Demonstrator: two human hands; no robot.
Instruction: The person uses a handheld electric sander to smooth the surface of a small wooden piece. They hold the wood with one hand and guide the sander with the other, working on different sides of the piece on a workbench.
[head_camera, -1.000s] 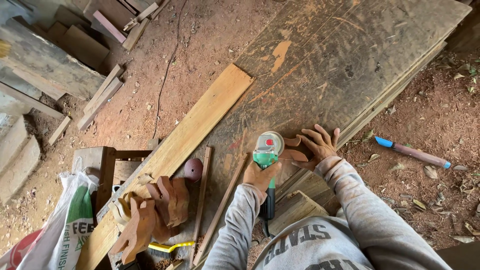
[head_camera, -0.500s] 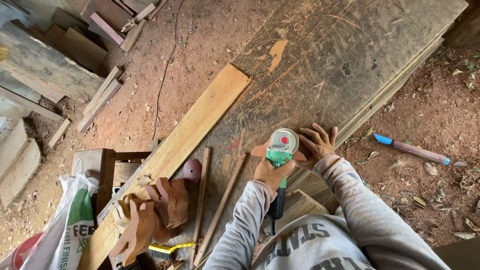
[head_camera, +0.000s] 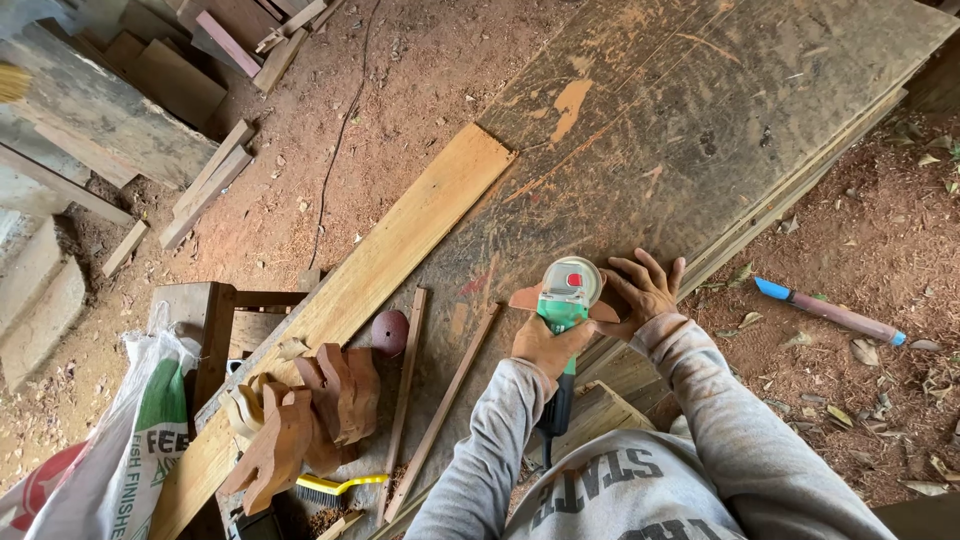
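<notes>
My left hand (head_camera: 545, 347) grips the green body of an angle grinder (head_camera: 562, 300), its round disc guard lying over a small flat reddish wooden cutout (head_camera: 525, 297). My right hand (head_camera: 645, 292) presses flat on the right end of that cutout, fingers spread, on a large dark scratched board (head_camera: 680, 120). The grinder's black handle runs back toward my chest. Most of the cutout is hidden under the tool and my hand.
A long pale plank (head_camera: 390, 260) lies left of the board. Two thin wooden strips (head_camera: 440, 410), a round dark red sanding disc (head_camera: 389, 332), several carved wooden pieces (head_camera: 300, 420) and a yellow wire brush (head_camera: 340, 488) sit near me. A blue-ended tool (head_camera: 825, 311) lies on the dirt at right. A white sack (head_camera: 120, 450) stands at left.
The grinder and my left hand have shifted right onto the cutout, beside my right hand. Over the last half second they barely moved.
</notes>
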